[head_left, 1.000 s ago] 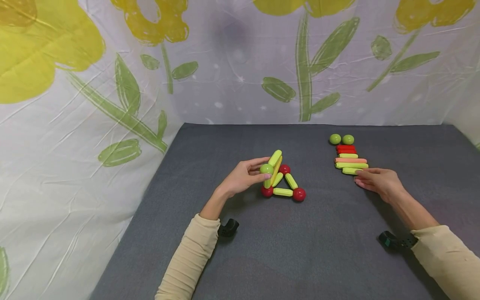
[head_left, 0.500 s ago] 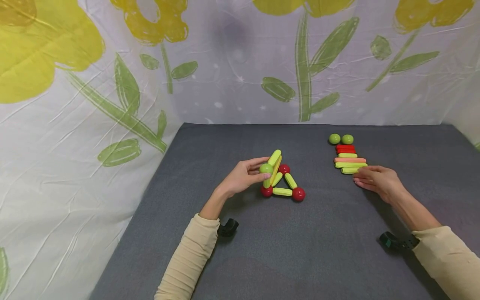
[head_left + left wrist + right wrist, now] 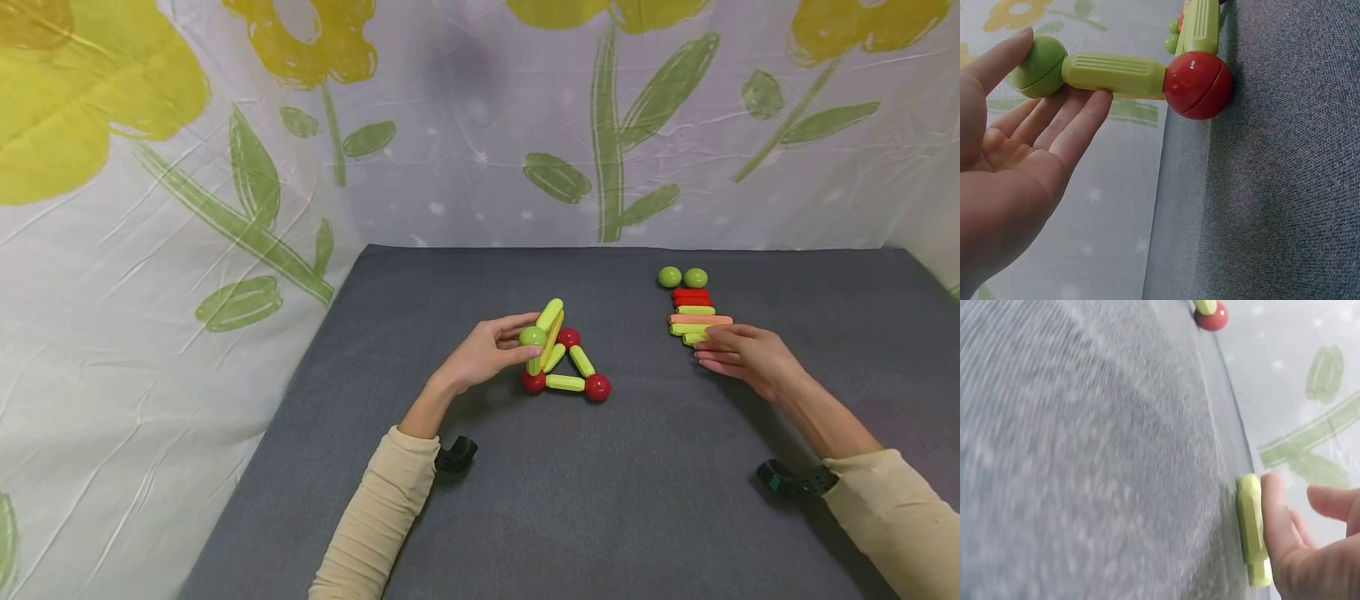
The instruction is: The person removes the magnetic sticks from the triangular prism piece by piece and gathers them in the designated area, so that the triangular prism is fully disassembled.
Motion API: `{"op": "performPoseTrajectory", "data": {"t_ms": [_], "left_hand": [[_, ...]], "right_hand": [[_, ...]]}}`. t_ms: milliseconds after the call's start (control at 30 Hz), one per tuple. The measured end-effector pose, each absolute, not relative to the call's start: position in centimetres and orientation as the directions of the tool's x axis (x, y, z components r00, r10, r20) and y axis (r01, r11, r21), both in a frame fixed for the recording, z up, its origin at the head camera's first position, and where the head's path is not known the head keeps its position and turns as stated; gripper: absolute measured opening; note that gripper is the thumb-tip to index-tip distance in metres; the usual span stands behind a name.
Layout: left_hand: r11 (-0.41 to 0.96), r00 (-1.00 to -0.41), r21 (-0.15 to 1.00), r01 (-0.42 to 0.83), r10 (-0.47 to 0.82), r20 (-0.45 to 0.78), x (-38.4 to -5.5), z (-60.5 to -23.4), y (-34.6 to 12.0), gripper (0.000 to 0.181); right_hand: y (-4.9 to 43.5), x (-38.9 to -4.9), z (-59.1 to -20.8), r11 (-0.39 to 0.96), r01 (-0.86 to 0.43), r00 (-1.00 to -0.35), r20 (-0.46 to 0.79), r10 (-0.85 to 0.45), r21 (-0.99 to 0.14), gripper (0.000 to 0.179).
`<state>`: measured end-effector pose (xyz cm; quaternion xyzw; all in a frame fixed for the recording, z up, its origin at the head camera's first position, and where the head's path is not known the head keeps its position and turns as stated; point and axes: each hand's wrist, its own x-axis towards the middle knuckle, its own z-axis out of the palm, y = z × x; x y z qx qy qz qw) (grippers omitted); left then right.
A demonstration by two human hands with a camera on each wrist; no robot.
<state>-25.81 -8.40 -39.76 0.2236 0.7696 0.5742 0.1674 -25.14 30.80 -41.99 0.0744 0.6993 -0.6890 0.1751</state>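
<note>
My left hand pinches a green ball between thumb and fingers; the left wrist view shows the thumb over the ball and fingertips below it. That ball tops a toy frame of yellow-green rods, a yellow rod and red balls, whose triangular base rests on the table. At the right, my right hand lies over the near end of a row of rods. Its fingers stretch along a yellow-green rod, the thumb held apart. Whether they touch the rod is hard to tell.
Beyond the right hand the row continues with a pink rod, a short yellow-green rod and red rods. Two loose green balls sit behind them. A flowered cloth hangs along the back of the dark grey table.
My right hand has shifted slightly left, covering more of the nearest yellow-green rod, which its fingertips met at the right end before. The left hand and the frame have stayed put.
</note>
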Motion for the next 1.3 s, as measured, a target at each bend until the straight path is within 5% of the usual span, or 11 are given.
{"op": "performPoseTrajectory", "data": {"t_ms": [333, 533, 1300], "left_hand": [[0.248, -0.844, 0.956, 0.158, 0.536, 0.001, -25.8, -39.8, -8.4, 0.057], [0.236, -0.844, 0.958, 0.162, 0.536, 0.011, -25.8, -39.9, -8.4, 0.058], [0.188, -0.845, 0.974, 0.129, 0.535, 0.009, -25.6, -39.6, -8.5, 0.055]], "right_hand": [[27.3, -25.6, -41.3, -0.053, 0.347, -0.890, -0.311, -0.334, -0.936, 0.046], [23.9, -25.9, -40.6, -0.027, 0.364, -0.854, -0.322, -0.408, -0.931, 0.064], [15.3, -26.3, -38.5, -0.087, 0.340, -0.828, -0.254, -0.500, -0.936, 0.054]]}}
